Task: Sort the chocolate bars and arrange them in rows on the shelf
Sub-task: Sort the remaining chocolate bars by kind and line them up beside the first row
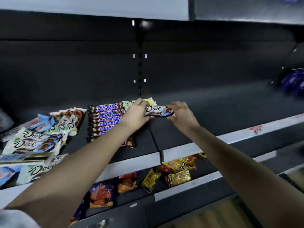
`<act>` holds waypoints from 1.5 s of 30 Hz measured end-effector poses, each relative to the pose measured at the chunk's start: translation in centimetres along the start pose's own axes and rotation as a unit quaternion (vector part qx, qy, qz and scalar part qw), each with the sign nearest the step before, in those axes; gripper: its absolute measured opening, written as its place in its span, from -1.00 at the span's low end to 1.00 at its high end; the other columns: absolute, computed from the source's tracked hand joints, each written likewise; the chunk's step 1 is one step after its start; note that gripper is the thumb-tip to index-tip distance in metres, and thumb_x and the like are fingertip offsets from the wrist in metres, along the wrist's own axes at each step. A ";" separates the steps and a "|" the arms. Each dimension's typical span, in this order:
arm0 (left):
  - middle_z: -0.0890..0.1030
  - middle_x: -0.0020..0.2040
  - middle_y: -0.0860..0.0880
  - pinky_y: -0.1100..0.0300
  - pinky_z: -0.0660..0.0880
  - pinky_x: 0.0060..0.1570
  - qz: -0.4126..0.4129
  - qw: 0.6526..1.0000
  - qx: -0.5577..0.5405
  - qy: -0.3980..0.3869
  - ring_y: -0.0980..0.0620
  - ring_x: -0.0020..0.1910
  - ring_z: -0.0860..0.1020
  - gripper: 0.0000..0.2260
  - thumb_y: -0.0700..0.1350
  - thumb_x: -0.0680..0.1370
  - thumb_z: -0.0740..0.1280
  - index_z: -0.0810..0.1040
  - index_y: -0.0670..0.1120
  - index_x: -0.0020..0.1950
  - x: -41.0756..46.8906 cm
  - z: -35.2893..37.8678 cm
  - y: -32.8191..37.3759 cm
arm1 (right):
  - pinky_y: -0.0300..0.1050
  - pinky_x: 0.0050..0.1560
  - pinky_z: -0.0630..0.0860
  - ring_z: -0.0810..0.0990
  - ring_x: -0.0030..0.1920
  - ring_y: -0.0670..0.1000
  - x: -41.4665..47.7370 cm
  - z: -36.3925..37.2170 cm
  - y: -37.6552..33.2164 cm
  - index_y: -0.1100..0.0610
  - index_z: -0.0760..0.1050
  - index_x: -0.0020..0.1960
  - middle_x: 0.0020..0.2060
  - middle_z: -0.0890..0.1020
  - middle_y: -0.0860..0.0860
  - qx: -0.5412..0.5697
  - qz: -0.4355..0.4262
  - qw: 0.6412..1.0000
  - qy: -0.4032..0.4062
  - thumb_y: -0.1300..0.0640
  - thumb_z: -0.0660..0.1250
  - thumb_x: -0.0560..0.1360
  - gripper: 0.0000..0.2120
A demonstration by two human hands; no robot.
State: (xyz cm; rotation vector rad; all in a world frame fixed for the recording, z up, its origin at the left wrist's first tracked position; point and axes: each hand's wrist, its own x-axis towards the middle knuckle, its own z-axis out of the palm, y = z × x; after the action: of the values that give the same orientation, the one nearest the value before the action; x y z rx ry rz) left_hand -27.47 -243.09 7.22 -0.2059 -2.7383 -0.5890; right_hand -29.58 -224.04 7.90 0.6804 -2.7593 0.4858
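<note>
A white-and-brown Dove bar is held just above the dark shelf, near its back. My left hand grips its left end and my right hand pinches its right end. Left of it lies a neat row of Snickers bars, partly hidden under my left forearm. A green-and-white bar peeks out behind my left hand. Farther left, a loose heap of Dove bars sprawls on the shelf.
The shelf stretches right of the held bar with nothing on it up to blue packs at the far right. A lower shelf holds yellow and red candy packets and orange-blue snack bags. Another shelf hangs overhead.
</note>
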 end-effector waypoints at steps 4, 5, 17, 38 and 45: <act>0.46 0.19 -0.08 0.07 0.40 0.22 0.030 0.999 0.012 -0.041 -0.08 0.20 0.45 -0.61 -0.07 0.45 0.39 0.46 -0.11 0.25 1.6 3.4 2.4 | -0.17 0.24 0.24 0.30 0.30 0.09 -1.5 -0.3 3.8 0.13 0.36 0.36 0.31 0.40 0.04 -0.020 0.040 0.999 -0.019 0.21 0.30 0.52 -0.58; 0.46 0.21 -0.07 0.07 0.39 0.22 0.035 0.998 0.036 -0.048 -0.09 0.23 0.43 -0.59 -0.04 0.46 0.37 0.44 -0.10 0.27 1.8 4.1 2.7 | -0.16 0.24 0.25 0.30 0.29 0.09 -1.8 -0.2 4.7 0.13 0.36 0.36 0.31 0.40 0.04 -0.027 0.047 0.998 -0.028 0.21 0.29 0.52 -0.58; 0.11 0.54 0.00 -0.04 -0.17 0.48 -0.013 0.978 0.173 -0.116 -0.01 0.53 -0.03 -0.52 0.07 0.62 -0.02 0.14 -0.09 0.51 3.1 8.2 2.9 | -0.06 0.20 0.37 0.33 0.23 0.12 -1.9 2.0 9.6 0.13 0.36 0.35 0.25 0.41 0.06 -0.008 0.068 0.998 -0.012 0.30 0.27 0.47 -0.54; 0.01 0.55 0.05 -0.02 -0.19 0.48 -0.026 0.975 0.204 -0.081 0.02 0.53 -0.10 -0.42 0.23 0.57 -0.02 0.18 -0.08 0.48 3.3 8.9 2.2 | -0.15 0.08 0.42 0.32 0.30 0.04 5.9 6.1 10.5 0.09 0.37 0.34 0.27 0.36 0.05 0.060 0.053 0.997 0.019 0.50 0.17 0.35 -0.38; 0.10 0.54 -0.01 -0.07 -0.22 0.46 -0.003 0.952 0.288 -0.103 -0.02 0.53 -0.08 -0.32 0.30 0.55 -0.08 0.07 -0.10 0.53 5.3 8.5 2.4 | -0.14 0.10 0.41 0.35 0.27 0.08 8.0 7.3 10.6 0.11 0.38 0.33 0.23 0.38 0.09 0.073 0.049 0.995 0.039 0.53 0.15 0.33 -0.37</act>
State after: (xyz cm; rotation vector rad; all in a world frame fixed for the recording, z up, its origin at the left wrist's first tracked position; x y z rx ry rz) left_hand -34.43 -236.94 2.64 -0.1185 -2.9703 0.2604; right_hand -42.80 -221.11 1.09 0.5468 -2.7136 0.7263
